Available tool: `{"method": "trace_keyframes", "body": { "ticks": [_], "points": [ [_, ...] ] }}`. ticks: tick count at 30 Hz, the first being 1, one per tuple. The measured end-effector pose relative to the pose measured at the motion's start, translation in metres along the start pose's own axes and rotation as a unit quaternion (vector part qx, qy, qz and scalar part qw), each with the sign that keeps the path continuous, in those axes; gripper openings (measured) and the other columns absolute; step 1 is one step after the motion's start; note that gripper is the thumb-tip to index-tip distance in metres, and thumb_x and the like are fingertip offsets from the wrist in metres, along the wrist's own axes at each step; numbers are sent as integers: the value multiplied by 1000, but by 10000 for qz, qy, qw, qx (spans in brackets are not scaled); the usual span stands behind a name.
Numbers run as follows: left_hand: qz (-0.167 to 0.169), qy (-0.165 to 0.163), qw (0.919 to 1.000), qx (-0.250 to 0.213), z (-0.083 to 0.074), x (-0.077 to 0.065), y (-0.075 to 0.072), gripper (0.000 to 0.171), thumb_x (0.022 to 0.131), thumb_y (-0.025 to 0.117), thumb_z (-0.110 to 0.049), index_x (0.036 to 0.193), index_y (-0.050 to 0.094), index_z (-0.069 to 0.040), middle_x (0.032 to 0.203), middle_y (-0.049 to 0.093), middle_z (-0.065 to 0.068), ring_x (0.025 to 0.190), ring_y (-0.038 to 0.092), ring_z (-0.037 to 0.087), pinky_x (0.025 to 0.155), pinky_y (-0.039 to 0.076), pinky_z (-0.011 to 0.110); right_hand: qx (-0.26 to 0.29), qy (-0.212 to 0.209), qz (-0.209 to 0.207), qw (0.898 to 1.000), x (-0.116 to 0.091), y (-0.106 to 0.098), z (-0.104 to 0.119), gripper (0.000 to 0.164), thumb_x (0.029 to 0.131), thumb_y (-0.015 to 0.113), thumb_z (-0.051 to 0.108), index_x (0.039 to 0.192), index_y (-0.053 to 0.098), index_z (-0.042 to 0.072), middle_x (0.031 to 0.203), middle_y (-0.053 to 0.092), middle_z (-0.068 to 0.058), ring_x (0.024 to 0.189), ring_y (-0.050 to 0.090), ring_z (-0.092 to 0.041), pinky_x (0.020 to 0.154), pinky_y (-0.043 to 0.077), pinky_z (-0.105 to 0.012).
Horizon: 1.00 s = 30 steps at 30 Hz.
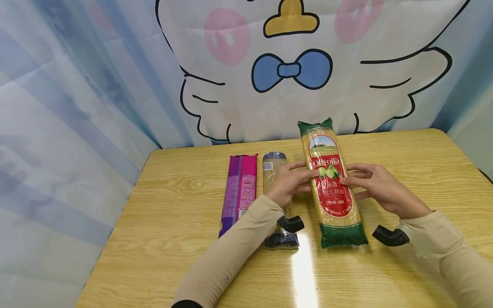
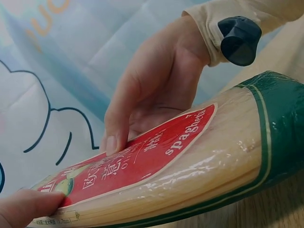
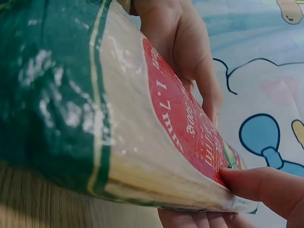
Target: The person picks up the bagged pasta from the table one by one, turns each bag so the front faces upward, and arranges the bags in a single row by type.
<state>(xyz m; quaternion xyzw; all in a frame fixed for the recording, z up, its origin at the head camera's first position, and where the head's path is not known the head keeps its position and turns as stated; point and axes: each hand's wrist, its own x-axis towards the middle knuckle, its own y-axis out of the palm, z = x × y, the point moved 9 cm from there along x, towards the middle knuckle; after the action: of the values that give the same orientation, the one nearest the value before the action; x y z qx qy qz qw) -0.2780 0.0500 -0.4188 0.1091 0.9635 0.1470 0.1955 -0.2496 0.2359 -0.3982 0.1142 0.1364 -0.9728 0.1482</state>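
Note:
A packet of spaghetti (image 1: 332,184) with green ends and a red label is held between both hands over the table. My left hand (image 1: 288,183) grips its left edge, thumb on the front and fingers behind. On the opposite edge, my right hand (image 1: 379,190) pinches it the same way. The left wrist view shows the packet (image 2: 190,161) tilted, with both thumbs on its face. Seen from the right wrist, its green end (image 3: 47,95) is nearest and the fingers of the right hand (image 3: 270,190) wrap underneath.
Left of the spaghetti lies a clear noodle packet (image 1: 274,160) with dark ends, partly hidden by the left hand and sleeve. Beside it is a purple and pink packet (image 1: 240,184). A printed curtain (image 1: 289,107) hangs behind the wooden table (image 1: 173,196).

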Motion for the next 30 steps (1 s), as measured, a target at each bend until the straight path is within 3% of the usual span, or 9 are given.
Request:
{"method": "trace_keyframes", "body": {
  "ticks": [12, 21, 30],
  "points": [
    [50, -76, 9999, 87, 5, 12, 10, 43, 85, 77, -4, 125, 63, -7, 99, 75, 15, 99, 72, 34, 84, 61, 43, -21, 99, 41, 9999, 6, -10, -8, 71, 100, 61, 26, 151, 26, -8, 111, 64, 5, 94, 65, -3, 79, 62, -36],
    [-56, -102, 9993, 344, 6, 18, 12, 47, 84, 79, -8, 129, 62, -8, 92, 75, 9, 90, 74, 32, 76, 63, 37, -118, 161, -37, 9998, 8, -16, -12, 73, 99, 62, 29, 151, 26, -8, 103, 65, 12, 92, 65, -3, 77, 62, -36],
    [-46, -87, 9997, 243, 6, 22, 16, 45, 84, 79, -7, 125, 64, -10, 95, 75, 10, 93, 74, 29, 75, 63, 37, -65, 143, -99, 9998, 8, -22, -13, 72, 98, 64, 29, 149, 28, -8, 101, 65, 14, 92, 66, -3, 78, 63, -37]
  ]
}}
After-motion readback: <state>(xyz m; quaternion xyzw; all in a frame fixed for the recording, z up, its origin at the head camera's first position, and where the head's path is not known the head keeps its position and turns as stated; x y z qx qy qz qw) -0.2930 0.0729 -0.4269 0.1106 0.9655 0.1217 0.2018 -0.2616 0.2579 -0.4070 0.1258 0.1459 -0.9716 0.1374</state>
